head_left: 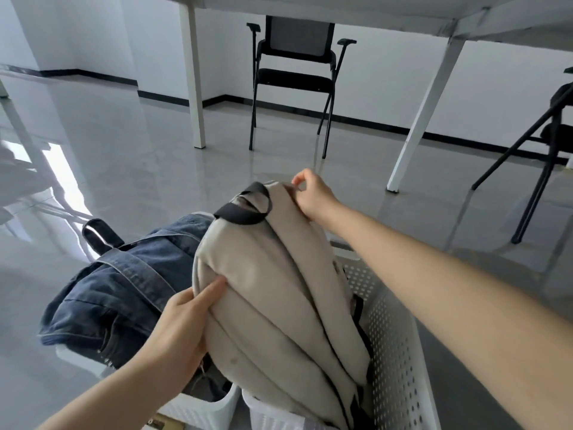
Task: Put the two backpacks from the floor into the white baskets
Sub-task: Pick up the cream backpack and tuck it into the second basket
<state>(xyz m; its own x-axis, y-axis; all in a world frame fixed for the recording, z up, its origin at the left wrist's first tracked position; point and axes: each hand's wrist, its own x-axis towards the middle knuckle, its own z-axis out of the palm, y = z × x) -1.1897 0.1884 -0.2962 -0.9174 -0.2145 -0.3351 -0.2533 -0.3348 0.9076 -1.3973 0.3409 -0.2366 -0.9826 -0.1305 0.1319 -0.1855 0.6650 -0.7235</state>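
A beige backpack point(279, 293) with a black top handle lies tilted in the right white basket point(393, 346), its top end sticking out over the rim. My left hand point(183, 330) grips its left side, thumb on the fabric. My right hand point(313, 193) pinches the fabric at its top edge. A blue denim backpack point(121, 290) sits in the left white basket point(204, 411), bulging over the rim, with a black strap at its far end.
The baskets stand side by side on a glossy grey floor. A white table's legs point(195, 82) rise ahead, with a black chair point(294, 76) behind them. A second black chair point(545, 144) stands at the right.
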